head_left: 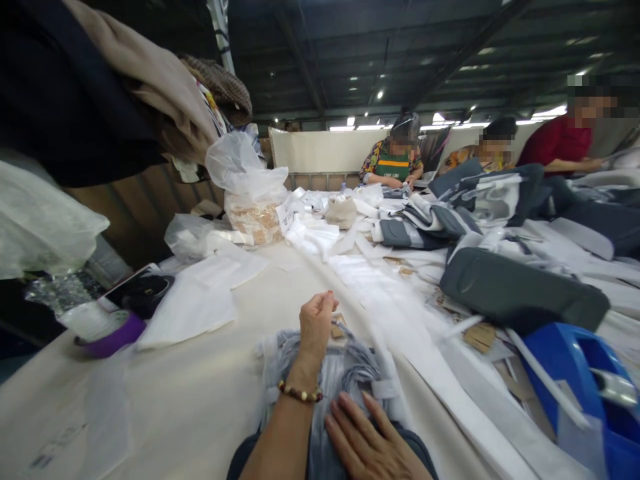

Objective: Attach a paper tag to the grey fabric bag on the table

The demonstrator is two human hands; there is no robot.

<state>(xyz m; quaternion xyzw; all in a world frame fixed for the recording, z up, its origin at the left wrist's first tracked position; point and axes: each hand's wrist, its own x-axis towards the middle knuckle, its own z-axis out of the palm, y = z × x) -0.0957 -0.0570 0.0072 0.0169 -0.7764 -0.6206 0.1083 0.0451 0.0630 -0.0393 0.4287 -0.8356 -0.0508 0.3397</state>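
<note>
Cream-covered table, white fabric strips, folded white sheets, grey padded covers, pale grey bundle

Lower centre of the frame: two bare forearms of the wearer enter from the bottom edge. The left hand reaches forward on an extended arm, seen from the back, its fingers curled inward into a loose pinch with the thumb at the top; a beaded bracelet circles the wrist. The right hand lies lower and nearer the bottom edge, palm down, fingers straight and slightly spread, pointing toward the upper left.
</note>
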